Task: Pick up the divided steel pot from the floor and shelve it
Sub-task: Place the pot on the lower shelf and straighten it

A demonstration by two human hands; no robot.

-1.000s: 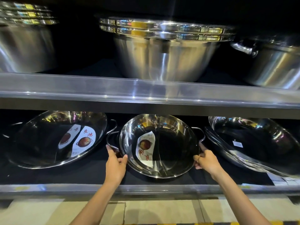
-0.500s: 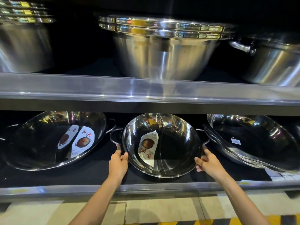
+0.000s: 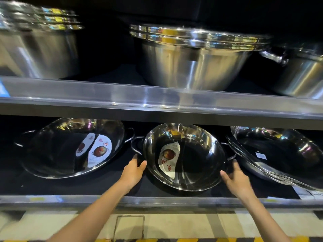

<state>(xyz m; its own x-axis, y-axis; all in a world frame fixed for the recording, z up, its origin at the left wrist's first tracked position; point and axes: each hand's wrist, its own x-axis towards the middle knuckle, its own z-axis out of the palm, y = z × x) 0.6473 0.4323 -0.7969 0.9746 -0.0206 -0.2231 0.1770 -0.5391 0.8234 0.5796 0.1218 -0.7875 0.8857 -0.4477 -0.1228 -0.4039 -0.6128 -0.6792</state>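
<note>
The divided steel pot rests tilted on the black lower shelf, its open side facing me, with a paper label in its left half. My left hand lies by the pot's left handle, fingers stretched out and thumb against the rim. My right hand is at the right handle with fingers spread and thumb apart from the rim. Neither hand is closed around a handle.
A larger labelled divided pot leans on the left, and a stack of steel pans on the right, both close to the pot's handles. The upper shelf edge overhangs, carrying big steel basins. Floor tiles lie below.
Both hands held the pot's handles and pushed it a little deeper and to the right on the shelf. Now the fingers have loosened and spread. The view has shifted.
</note>
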